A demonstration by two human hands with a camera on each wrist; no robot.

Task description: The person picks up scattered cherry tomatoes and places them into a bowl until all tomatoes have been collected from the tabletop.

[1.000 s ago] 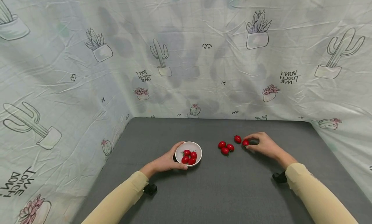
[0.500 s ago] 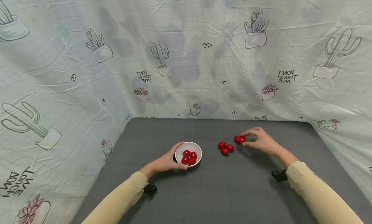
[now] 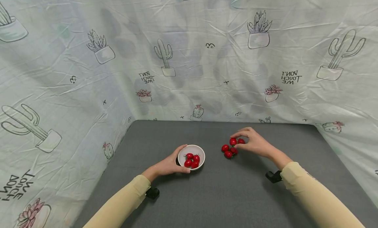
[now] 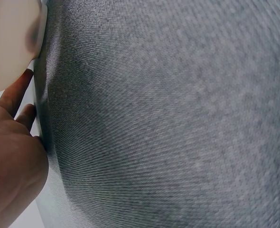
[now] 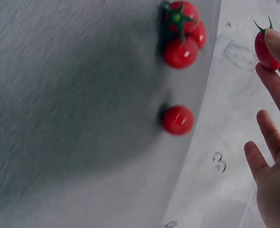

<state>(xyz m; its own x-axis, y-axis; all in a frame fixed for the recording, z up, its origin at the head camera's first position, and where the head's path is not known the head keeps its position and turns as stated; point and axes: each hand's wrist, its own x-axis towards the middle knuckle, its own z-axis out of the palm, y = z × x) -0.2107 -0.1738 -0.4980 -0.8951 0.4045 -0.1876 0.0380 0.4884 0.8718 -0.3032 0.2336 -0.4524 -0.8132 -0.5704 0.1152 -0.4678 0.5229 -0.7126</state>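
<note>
My left hand point(image 3: 169, 163) holds a small white bowl point(image 3: 192, 149) from its left side, thumb at the near rim and fingers around the far side. Several red cherry tomatoes point(image 3: 188, 163) with green stems lie inside it. To the right, my right hand point(image 3: 256, 144) pinches one cherry tomato point(image 5: 263, 51) between thumb and fingertips; in the right wrist view it is raised off the table, its stem upward. Below it lies a cluster of three tomatoes point(image 3: 228, 154), and a single tomato point(image 3: 241, 141) sits partly behind the right fingers. Only the bowl's underside point(image 4: 12, 42) shows in the left wrist view.
A dark grey table point(image 3: 206, 195) lies beneath both hands. Pale fabric point(image 3: 189, 57) printed with potted cacti hangs behind it and along its left side. A black wrist mount point(image 3: 273, 176) sits under the right forearm, another point(image 3: 152, 193) under the left.
The right hand has moved left with a cherry tomato, past the single tomato and over towards the cluster of three. The left hand and bowl have stayed in place.
</note>
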